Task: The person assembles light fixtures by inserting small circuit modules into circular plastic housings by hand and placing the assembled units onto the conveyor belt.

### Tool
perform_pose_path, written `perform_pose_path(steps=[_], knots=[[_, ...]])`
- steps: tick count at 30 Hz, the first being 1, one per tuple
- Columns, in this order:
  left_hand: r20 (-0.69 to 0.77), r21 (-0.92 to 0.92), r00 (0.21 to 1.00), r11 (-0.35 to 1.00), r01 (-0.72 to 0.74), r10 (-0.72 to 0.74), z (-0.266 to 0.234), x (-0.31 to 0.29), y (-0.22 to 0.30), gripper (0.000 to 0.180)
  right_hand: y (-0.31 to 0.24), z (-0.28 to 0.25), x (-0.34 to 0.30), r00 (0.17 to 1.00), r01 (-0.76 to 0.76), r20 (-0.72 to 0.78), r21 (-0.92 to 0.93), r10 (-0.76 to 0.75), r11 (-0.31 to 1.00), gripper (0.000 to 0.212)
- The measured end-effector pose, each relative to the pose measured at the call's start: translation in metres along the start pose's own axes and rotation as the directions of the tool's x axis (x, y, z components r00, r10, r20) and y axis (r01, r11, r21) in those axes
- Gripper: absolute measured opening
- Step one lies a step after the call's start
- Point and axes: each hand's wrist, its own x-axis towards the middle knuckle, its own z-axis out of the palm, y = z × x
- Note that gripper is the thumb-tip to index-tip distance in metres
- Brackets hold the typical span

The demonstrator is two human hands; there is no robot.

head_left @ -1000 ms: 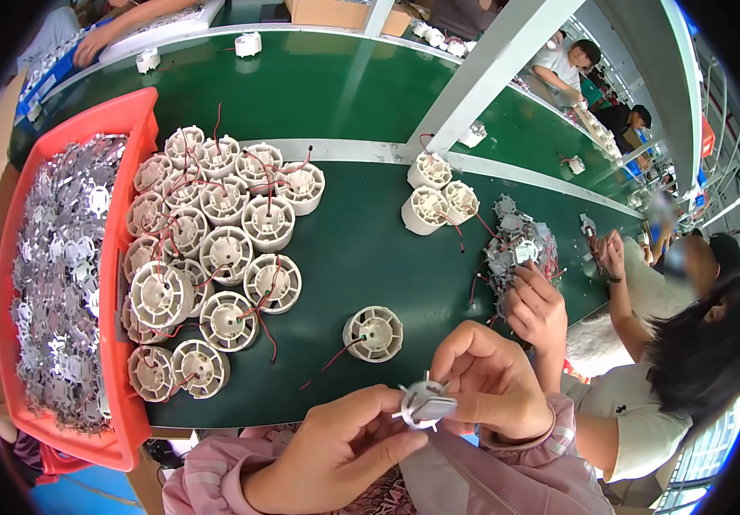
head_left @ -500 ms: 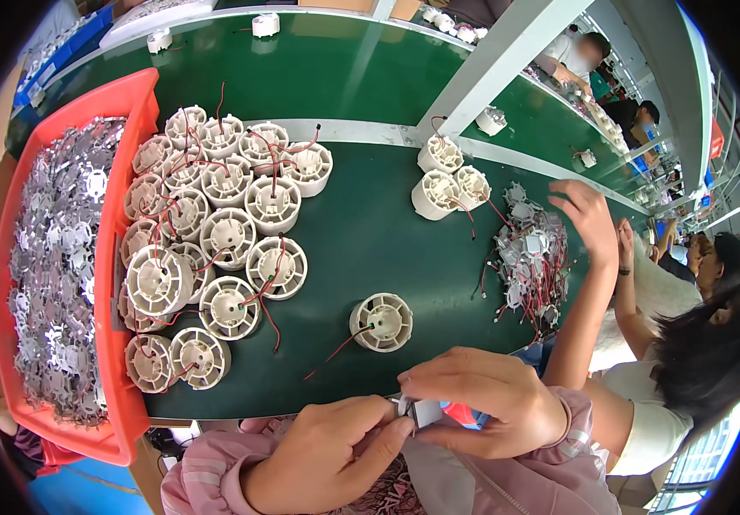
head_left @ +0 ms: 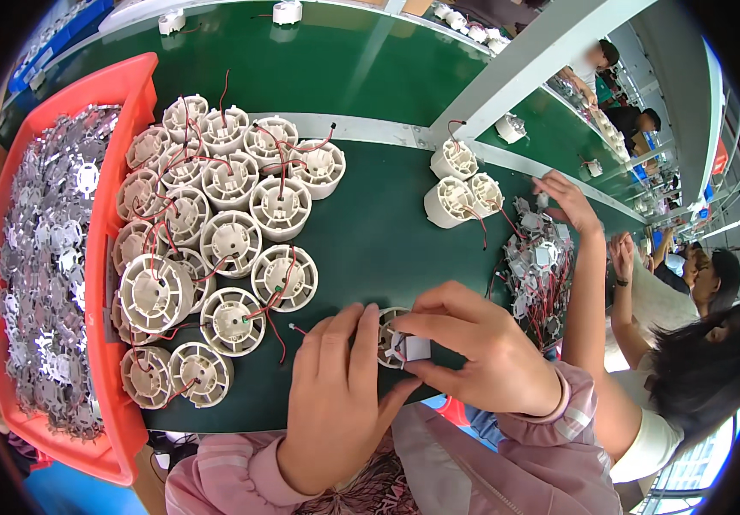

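A round white plastic housing (head_left: 389, 330) with a red wire lies on the green table (head_left: 370, 232), mostly covered by my hands. My left hand (head_left: 336, 386) rests flat against its left side, fingers spread over it. My right hand (head_left: 473, 348) pinches a small silver star-shaped metal plate (head_left: 411, 348) and holds it on top of the housing. Left of my hands, several similar white housings (head_left: 215, 223) with red wires stand packed together.
A red bin (head_left: 125, 249) of silver metal plates fills the left side. Three more housings (head_left: 460, 189) stand at the back right beside a pile of wired plates (head_left: 537, 266). A neighbouring person's hand (head_left: 567, 202) reaches over that pile. A white frame post (head_left: 516, 69) crosses the table.
Both my hands moved forward from the table's near edge onto the single housing, carrying the metal plate onto it. The neighbour's arm stays stretched over the plate pile.
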Motion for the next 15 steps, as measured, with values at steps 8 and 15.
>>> perform_pose_path(steps=[8, 15], knots=[[0.048, -0.01, 0.998, 1.0, -0.029, 0.029, 0.015, -0.001, -0.017, 0.071, 0.0, -0.002, 0.006, 1.0, -0.015, -0.003, -0.019, 0.015, 1.0, 0.044], [0.03, -0.042, 0.999, 0.999, -0.017, 0.018, 0.015, 0.0, -0.019, 0.067, 0.0, -0.006, 0.011, 0.995, -0.059, 0.074, -0.012, 0.059, 0.998, 0.045]])
